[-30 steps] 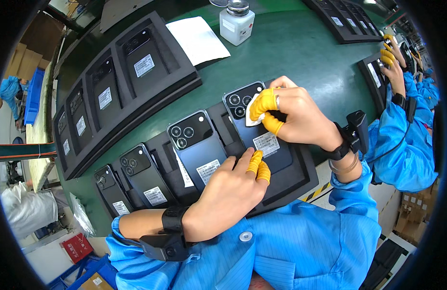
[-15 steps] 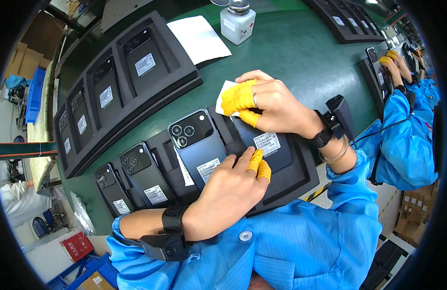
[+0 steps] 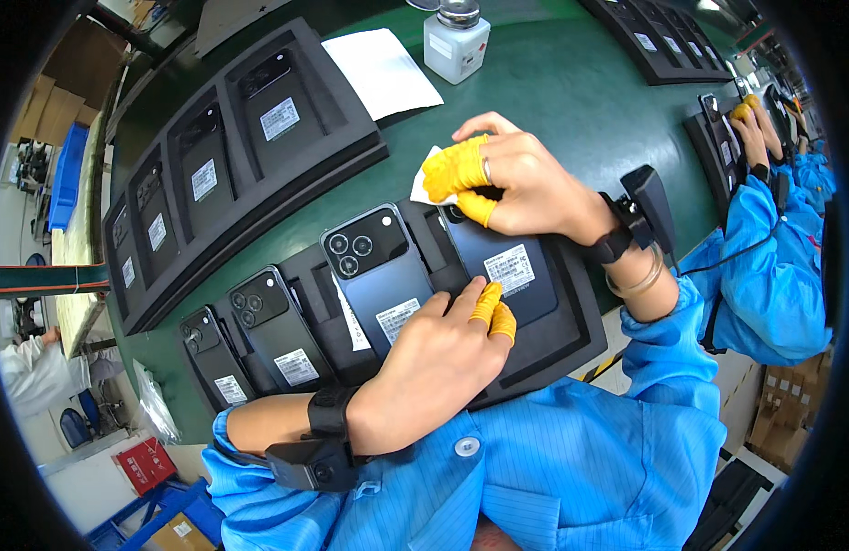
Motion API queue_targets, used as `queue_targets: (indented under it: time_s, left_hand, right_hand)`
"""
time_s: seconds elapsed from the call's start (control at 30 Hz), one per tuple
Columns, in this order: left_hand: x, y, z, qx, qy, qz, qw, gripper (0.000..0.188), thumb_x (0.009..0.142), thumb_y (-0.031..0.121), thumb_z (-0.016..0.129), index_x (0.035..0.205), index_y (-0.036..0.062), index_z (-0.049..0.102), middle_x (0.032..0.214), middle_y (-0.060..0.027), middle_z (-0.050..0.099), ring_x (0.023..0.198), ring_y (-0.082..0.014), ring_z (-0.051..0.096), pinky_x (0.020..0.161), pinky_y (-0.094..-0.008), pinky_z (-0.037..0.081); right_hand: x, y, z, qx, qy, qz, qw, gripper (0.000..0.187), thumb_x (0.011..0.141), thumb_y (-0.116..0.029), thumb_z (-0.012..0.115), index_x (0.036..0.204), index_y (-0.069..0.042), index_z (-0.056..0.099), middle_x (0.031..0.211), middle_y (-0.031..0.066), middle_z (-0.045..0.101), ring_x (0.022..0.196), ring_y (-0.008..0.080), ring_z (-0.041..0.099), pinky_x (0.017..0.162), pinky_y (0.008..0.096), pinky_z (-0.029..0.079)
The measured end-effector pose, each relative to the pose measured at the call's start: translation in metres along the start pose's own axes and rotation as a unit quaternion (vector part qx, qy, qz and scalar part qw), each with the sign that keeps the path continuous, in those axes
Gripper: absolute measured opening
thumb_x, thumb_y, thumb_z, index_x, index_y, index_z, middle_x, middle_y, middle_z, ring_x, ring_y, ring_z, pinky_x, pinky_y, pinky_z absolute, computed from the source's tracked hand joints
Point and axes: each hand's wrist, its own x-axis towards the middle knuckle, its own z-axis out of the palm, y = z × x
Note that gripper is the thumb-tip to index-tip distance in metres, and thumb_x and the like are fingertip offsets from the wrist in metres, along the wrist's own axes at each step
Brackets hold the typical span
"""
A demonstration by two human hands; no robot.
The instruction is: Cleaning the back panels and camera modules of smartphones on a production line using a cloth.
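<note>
Yellow finger cots cover some fingers of both hands. My right hand (image 3: 535, 188) is closed on a folded white wipe (image 3: 421, 186), at the upper end of the rightmost dark blue phone (image 3: 477, 242). That phone lies back up in a black foam tray (image 3: 579, 342), and the hand hides most of its camera area. My left hand (image 3: 434, 363) lies with fingers stretched out, its fingertips touching the phone's lower part beside the white label (image 3: 510, 268). Left of it, another blue phone (image 3: 368, 273) and two dark phones, one here (image 3: 276, 321), rest in the same tray.
A second foam tray (image 3: 337, 147) of labelled dark phones stands behind to the left. Beyond it are a white sheet (image 3: 383, 75) and a white bottle (image 3: 455, 46) on the green table (image 3: 571, 119). Another tray (image 3: 659, 41) sits far right, near a co-worker's blue sleeve (image 3: 764, 266).
My right hand has shifted slightly with the wipe, baring a bit of the phone's camera corner. My left hand stays in place on the phone.
</note>
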Motion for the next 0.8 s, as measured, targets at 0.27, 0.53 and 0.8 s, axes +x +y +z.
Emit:
queue_targets:
  time_s: [0.27, 0.53, 0.8]
  left_hand:
    - [-0.001, 0.001, -0.002, 0.001, 0.0, -0.006, 1.0, 0.026, 0.076, 0.016, 0.062, 0.096, -0.0003, 0.068, 0.115, -0.0251, 0.064, 0.095, -0.0266, 0.065, 0.08, -0.033, 0.052]
    - [0.001, 0.001, -0.002, 0.008, 0.01, -0.003, 1.0, 0.025, 0.075, 0.016, 0.063, 0.094, -0.0001, 0.068, 0.115, -0.0252, 0.064, 0.094, -0.0269, 0.065, 0.079, -0.0326, 0.052]
    - [0.001, 0.003, -0.003, 0.015, 0.016, -0.014, 1.0, 0.018, 0.078, 0.014, 0.06, 0.09, 0.0033, 0.069, 0.083, -0.0145, 0.07, 0.112, -0.0258, 0.063, 0.079, -0.0303, 0.048]
  right_hand:
    - [-0.024, -0.015, -0.016, 0.041, -0.014, 0.017, 0.999, 0.017, 0.065, 0.002, 0.069, 0.079, -0.007, 0.071, 0.078, 0.0038, 0.071, 0.067, 0.0211, 0.063, 0.087, 0.0371, 0.048]
    - [-0.022, -0.018, -0.017, -0.048, 0.113, 0.078, 0.989, 0.024, 0.069, 0.005, 0.07, 0.09, -0.008, 0.072, 0.09, 0.0036, 0.073, 0.075, 0.021, 0.065, 0.089, 0.0359, 0.047]
    - [-0.018, -0.032, -0.003, -0.12, -0.027, -0.077, 0.989, 0.021, 0.065, -0.011, 0.068, 0.085, -0.005, 0.068, 0.09, 0.006, 0.067, 0.089, 0.0211, 0.063, 0.091, 0.0403, 0.048]
